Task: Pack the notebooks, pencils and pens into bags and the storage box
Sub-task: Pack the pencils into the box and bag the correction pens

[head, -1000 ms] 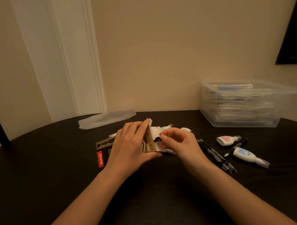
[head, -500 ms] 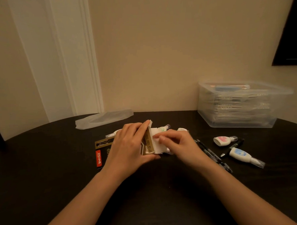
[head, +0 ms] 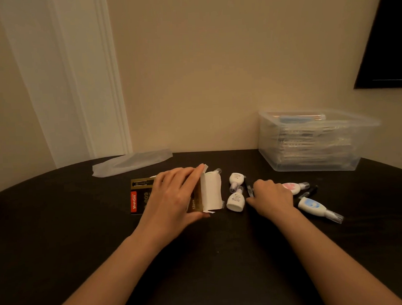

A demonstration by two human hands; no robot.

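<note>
My left hand point(head: 172, 199) grips a black and gold cardboard pen box point(head: 140, 198) lying on the dark table, its white end flap point(head: 212, 193) standing open to the right. My right hand point(head: 272, 195) rests to the right on a group of black pens point(head: 249, 189), fingers curled over them. Two white correction tape dispensers point(head: 236, 200) lie between the box and my right hand. A pink-labelled dispenser point(head: 294, 187) and a blue-labelled one point(head: 316, 206) lie just beyond my right hand. The clear storage box point(head: 310, 143) stands at the back right with stacked items inside.
A clear plastic bag point(head: 131, 163) lies flat at the back left of the round dark table point(head: 60, 227). A wall runs right behind the table. A dark frame point(head: 386, 52) hangs at the upper right.
My right hand left the box flap and moved right onto the black pens. The two white dispensers are now uncovered. My left hand still holds the box.
</note>
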